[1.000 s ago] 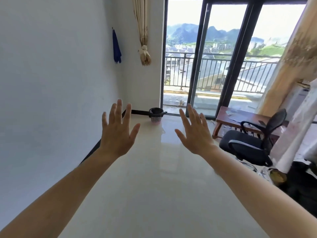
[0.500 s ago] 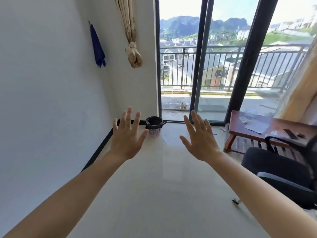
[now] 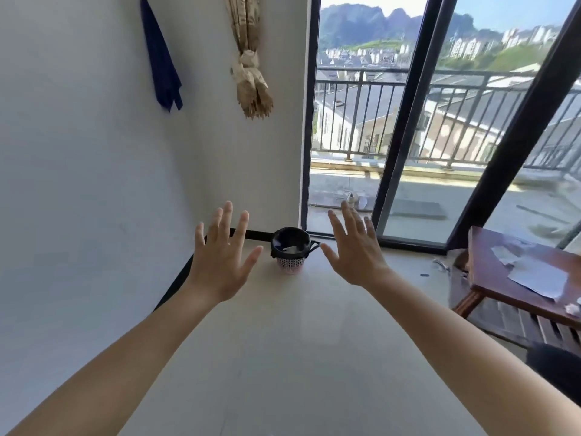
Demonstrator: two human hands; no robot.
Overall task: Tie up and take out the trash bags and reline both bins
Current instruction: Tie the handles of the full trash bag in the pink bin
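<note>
The surface (image 3: pixel 490 280) at the right was cut off by the frame edge, with papers (image 3: pixel 534 280) lying on it. Only a dark corner of a chair (image 3: pixel 556 366) showed below it. A small bin (image 3: pixel 290 265) stood on the floor (image 3: pixel 283 357) in the corner, near the wall and the glass door (image 3: pixel 345 152). A black bag (image 3: pixel 287 239) lined it, folded over the rim. Something pale lay inside, too small to identify. The left hand (image 3: pixel 220 262) and right hand (image 3: pixel 356 254) were raised with fingers spread, holding nothing, apart from the bin.
</note>
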